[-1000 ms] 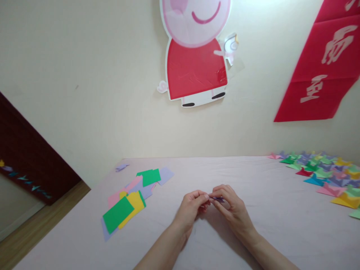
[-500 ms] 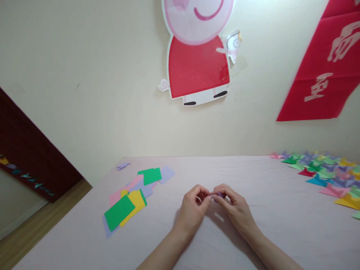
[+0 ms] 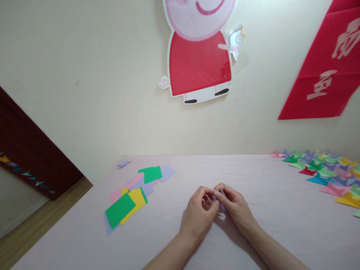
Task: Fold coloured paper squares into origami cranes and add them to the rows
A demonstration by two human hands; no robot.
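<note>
A small folded piece of purple paper (image 3: 222, 199) is held between my two hands above the pale tabletop, mostly hidden by the fingers. My right hand (image 3: 237, 205) pinches it between thumb and fingers, and part of it shows below the thumb. From the other side my left hand (image 3: 198, 210) is closed, its thumb and fingertips meeting at the paper's near end. Its exact folded shape cannot be made out. To the left lies a loose spread of paper sheets, with a green sheet (image 3: 120, 210), a yellow sheet (image 3: 137, 204) and a purple sheet (image 3: 168, 173) among them.
Rows of folded paper figures (image 3: 323, 170) in several colours stand on the right of the pale-covered table (image 3: 168, 240). A small purple piece (image 3: 123, 164) lies at the far left corner. Behind is a wall with a cartoon cutout (image 3: 199, 63) and a red banner (image 3: 317, 71).
Both hands have come closer together, the left shifting right. The purple paper has turned in the fingers and now points downward below the right thumb. The view has tilted slightly.
</note>
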